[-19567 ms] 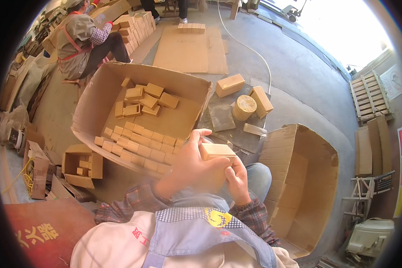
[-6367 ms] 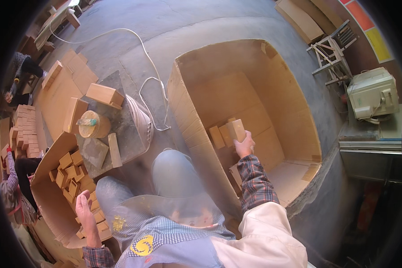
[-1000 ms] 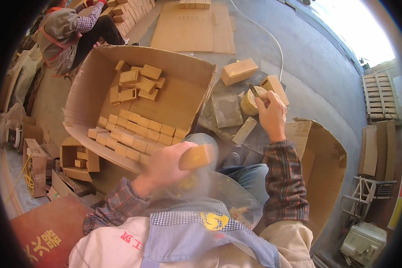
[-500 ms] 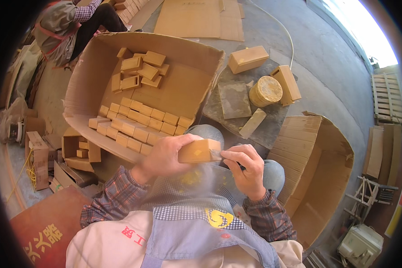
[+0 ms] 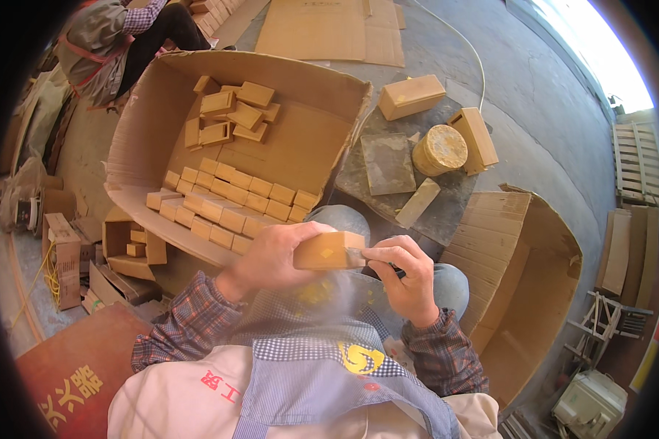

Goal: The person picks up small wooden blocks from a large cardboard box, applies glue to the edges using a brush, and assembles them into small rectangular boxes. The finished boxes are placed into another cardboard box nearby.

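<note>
Over my lap, my left hand (image 5: 268, 257) grips a small light-brown wooden box (image 5: 326, 251) from its left side, with its right end turned toward my other hand. A lighter patch marks its near face. My right hand (image 5: 407, 279) pinches a small putty knife (image 5: 355, 253), whose thin grey blade lies against the box's right end. Its handle is mostly hidden by my fingers. Beyond my hands, rows of similar wooden boxes (image 5: 231, 219) and a loose heap (image 5: 236, 112) lie inside a large cardboard carton (image 5: 318, 102).
Right of the carton, a dark worktop (image 5: 447, 208) bears a putty-smeared tin (image 5: 440, 150), a flat plate (image 5: 387, 164), a pale block (image 5: 418, 203) and two larger wooden boxes. Another open carton (image 5: 490, 252) stands at my right. A co-worker (image 5: 110, 51) sits at upper left.
The view has shifted slightly. My right fingers and the putty knife have moved a little along the box's end; my left hand keeps its hold on the box.
</note>
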A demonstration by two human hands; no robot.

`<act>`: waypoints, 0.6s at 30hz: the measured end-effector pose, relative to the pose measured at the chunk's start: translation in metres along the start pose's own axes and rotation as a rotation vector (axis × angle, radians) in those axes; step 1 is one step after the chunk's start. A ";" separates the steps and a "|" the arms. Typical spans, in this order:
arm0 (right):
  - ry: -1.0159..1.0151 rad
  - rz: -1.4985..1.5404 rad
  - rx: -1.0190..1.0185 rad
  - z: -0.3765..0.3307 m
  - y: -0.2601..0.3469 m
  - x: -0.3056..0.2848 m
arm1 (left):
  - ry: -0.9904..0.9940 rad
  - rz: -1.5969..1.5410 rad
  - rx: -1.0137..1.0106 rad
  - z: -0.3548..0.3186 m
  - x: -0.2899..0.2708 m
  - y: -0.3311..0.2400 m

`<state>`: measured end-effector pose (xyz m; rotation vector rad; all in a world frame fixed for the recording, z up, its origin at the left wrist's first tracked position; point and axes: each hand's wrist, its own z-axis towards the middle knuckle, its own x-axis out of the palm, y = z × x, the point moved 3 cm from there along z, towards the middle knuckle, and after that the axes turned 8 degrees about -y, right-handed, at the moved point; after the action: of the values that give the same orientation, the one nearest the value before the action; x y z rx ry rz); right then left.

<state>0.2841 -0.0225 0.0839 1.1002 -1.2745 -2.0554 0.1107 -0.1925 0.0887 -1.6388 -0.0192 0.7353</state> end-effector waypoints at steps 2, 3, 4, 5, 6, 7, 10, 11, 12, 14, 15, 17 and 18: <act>0.053 0.075 0.061 -0.002 -0.003 0.002 | 0.009 0.000 -0.002 0.001 0.000 0.000; 0.055 0.136 0.080 -0.003 -0.004 0.002 | 0.009 -0.005 -0.005 0.001 -0.001 0.000; 0.064 0.159 0.132 -0.004 -0.006 0.003 | 0.014 -0.010 -0.008 0.001 -0.001 0.000; 0.045 0.201 0.173 -0.004 -0.008 0.003 | 0.019 -0.016 -0.010 0.001 -0.001 0.000; 0.041 0.221 0.229 -0.005 -0.010 0.003 | 0.018 -0.014 -0.002 0.002 -0.001 0.000; 0.042 0.243 0.209 -0.004 -0.011 0.003 | 0.017 -0.012 0.005 0.003 -0.001 0.000; 0.084 0.275 0.207 -0.005 -0.012 0.006 | 0.029 -0.018 -0.002 0.003 -0.001 0.002; 0.089 0.307 0.212 -0.005 -0.011 0.007 | 0.036 -0.022 -0.008 0.003 -0.001 0.003; 0.070 0.373 0.179 -0.005 -0.009 0.006 | 0.041 -0.023 -0.015 0.003 -0.001 0.005; 0.080 0.275 0.192 -0.005 -0.007 0.004 | 0.046 -0.032 -0.019 0.002 0.000 0.006; 0.075 0.222 0.208 -0.003 -0.007 0.002 | 0.054 -0.026 -0.030 0.001 0.001 0.007; -0.019 0.156 0.197 0.008 -0.007 -0.009 | 0.051 -0.033 -0.027 0.002 0.002 0.008; -0.059 0.134 0.171 0.014 -0.007 -0.015 | 0.051 -0.022 -0.025 0.002 0.002 0.008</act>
<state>0.2811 -0.0013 0.0872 1.0038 -1.5345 -1.9215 0.1087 -0.1915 0.0809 -1.6784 -0.0100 0.6782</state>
